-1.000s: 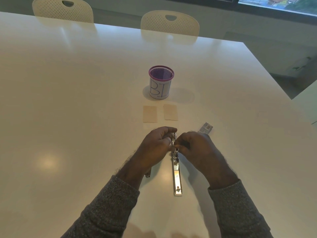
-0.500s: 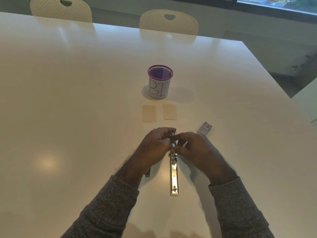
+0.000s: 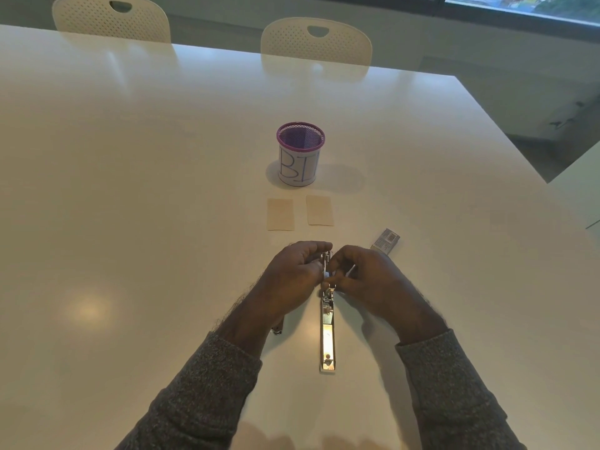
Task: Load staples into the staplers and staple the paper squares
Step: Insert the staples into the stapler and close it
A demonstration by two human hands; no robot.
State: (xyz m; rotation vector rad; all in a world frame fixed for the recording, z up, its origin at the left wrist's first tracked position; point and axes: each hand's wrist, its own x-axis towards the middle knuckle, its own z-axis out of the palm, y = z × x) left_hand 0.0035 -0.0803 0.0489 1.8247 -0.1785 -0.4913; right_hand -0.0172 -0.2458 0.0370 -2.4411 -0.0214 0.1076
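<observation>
A metal stapler [image 3: 327, 336] lies swung open on the white table [image 3: 130, 190], its base pointing toward me. My left hand [image 3: 292, 277] grips the raised far end of the stapler. My right hand [image 3: 367, 280] pinches at the same end; whether it holds staples is hidden by the fingers. Part of a second stapler [image 3: 277, 329] peeks out under my left wrist. Two tan paper squares [image 3: 280, 214] [image 3: 319, 210] lie side by side beyond my hands. A small staple box [image 3: 385, 241] rests to the right.
A purple mesh cup [image 3: 300, 154] with a white paper label stands behind the paper squares. Two white chairs [image 3: 316, 40] are at the far edge of the table. The table's right edge runs diagonally at the right.
Both hands have stayed at the stapler's far end with only small finger shifts. The view has shifted slightly.
</observation>
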